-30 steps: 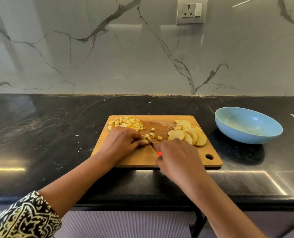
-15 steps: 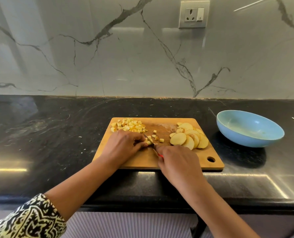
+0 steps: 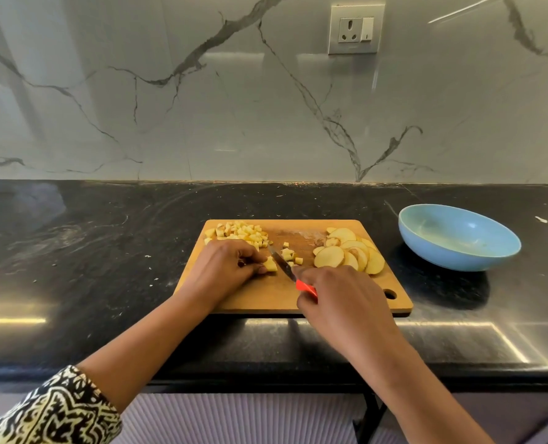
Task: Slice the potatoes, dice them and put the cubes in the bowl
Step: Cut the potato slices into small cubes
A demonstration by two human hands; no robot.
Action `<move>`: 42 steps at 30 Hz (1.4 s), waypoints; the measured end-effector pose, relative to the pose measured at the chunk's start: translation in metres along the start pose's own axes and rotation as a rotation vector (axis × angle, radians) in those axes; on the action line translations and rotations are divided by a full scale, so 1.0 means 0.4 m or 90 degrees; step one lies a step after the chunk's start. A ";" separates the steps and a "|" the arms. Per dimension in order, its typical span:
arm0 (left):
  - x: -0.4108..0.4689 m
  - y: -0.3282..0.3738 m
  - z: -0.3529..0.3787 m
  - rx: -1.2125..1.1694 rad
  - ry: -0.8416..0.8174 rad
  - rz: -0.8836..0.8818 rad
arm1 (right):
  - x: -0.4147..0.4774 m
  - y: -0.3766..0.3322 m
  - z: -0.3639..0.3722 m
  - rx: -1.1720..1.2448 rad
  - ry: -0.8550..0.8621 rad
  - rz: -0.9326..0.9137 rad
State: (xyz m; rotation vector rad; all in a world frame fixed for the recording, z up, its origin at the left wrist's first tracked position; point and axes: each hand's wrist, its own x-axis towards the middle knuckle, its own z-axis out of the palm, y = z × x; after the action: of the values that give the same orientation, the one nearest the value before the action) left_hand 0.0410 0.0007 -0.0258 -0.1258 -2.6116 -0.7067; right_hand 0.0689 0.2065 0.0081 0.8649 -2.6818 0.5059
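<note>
On the black counter (image 3: 106,251) lies a wooden cutting board (image 3: 256,299), seen from the head camera, with both hands over its near half. The left hand (image 3: 224,267) rests on the board with its fingers curled, the fingertips pinching a small potato piece (image 3: 271,264). The right hand (image 3: 340,302) is closed around the red handle of a knife (image 3: 280,262). The blade runs up and to the left, with its tip just right of the held piece. Whether the edge touches the potato cannot be told.

A pile of cubes (image 3: 237,232) sits at the board's far left corner, partly behind the left hand. A few loose cubes (image 3: 290,254) lie just right of the blade. Overlapping round slices (image 3: 346,254) are stacked on the board's right side, near the right hand's knuckles. A blue bowl (image 3: 442,254) stands on the counter to the right of the board, apart from it.

A patterned black-and-cream sleeve (image 3: 51,411) covers the left arm near the lower left corner. Behind the counter rises a grey-veined marble wall (image 3: 202,123) with a socket (image 3: 356,28) near the top.
</note>
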 end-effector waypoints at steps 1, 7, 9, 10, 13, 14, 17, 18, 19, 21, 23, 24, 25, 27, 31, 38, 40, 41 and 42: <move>0.000 0.000 0.000 0.001 0.003 0.001 | -0.003 -0.005 0.003 0.000 0.001 -0.001; 0.001 0.000 -0.001 0.008 0.021 0.029 | -0.006 -0.019 0.027 -0.005 -0.016 0.013; 0.004 -0.002 0.000 0.016 0.022 0.043 | -0.004 -0.022 0.036 -0.023 -0.009 0.011; 0.005 -0.002 0.000 0.020 0.020 0.050 | 0.002 -0.024 0.041 -0.038 -0.010 0.012; 0.010 -0.002 -0.002 0.020 0.013 0.073 | 0.037 -0.040 0.057 -0.091 -0.053 0.009; 0.010 -0.004 -0.002 0.019 0.014 0.080 | 0.049 -0.047 0.060 -0.101 -0.069 0.002; 0.002 -0.005 0.001 0.023 0.014 0.091 | 0.050 -0.044 0.064 -0.092 -0.070 -0.008; 0.000 -0.004 0.001 0.023 0.014 0.088 | 0.036 -0.037 0.064 -0.087 -0.061 -0.009; -0.001 -0.004 0.001 0.022 0.014 0.079 | 0.016 -0.030 0.062 -0.079 -0.054 -0.011; -0.001 -0.003 -0.002 0.019 0.010 0.057 | -0.025 -0.021 0.055 -0.064 -0.051 -0.017; 0.000 -0.002 -0.005 0.018 0.002 0.034 | -0.044 -0.018 0.043 -0.058 -0.050 -0.017; 0.000 -0.002 -0.006 0.015 -0.004 0.023 | -0.042 -0.016 0.038 -0.055 -0.046 -0.016; 0.000 -0.002 -0.007 0.012 -0.010 0.015 | -0.035 -0.015 0.035 -0.051 -0.042 -0.013; 0.000 -0.002 -0.007 0.000 -0.017 0.006 | -0.014 -0.016 0.036 -0.048 -0.036 -0.004; -0.001 -0.003 -0.007 -0.004 -0.018 -0.006 | 0.021 -0.012 0.049 -0.043 -0.024 0.044; 0.002 -0.003 -0.011 0.008 -0.006 -0.035 | -0.009 -0.010 0.048 0.013 0.028 0.039; 0.003 -0.004 -0.010 0.022 -0.001 -0.031 | -0.008 -0.019 0.048 0.014 0.025 0.033; 0.003 -0.005 -0.008 0.030 0.004 -0.027 | -0.007 -0.023 0.049 0.011 0.024 0.029; 0.003 -0.007 -0.006 0.037 0.008 -0.025 | -0.006 -0.028 0.050 0.010 0.023 0.025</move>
State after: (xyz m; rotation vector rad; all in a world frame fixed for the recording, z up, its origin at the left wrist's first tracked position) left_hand 0.0403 -0.0030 -0.0246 -0.0533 -2.6269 -0.6425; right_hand 0.0745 0.1911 -0.0083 0.8010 -2.6701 0.5464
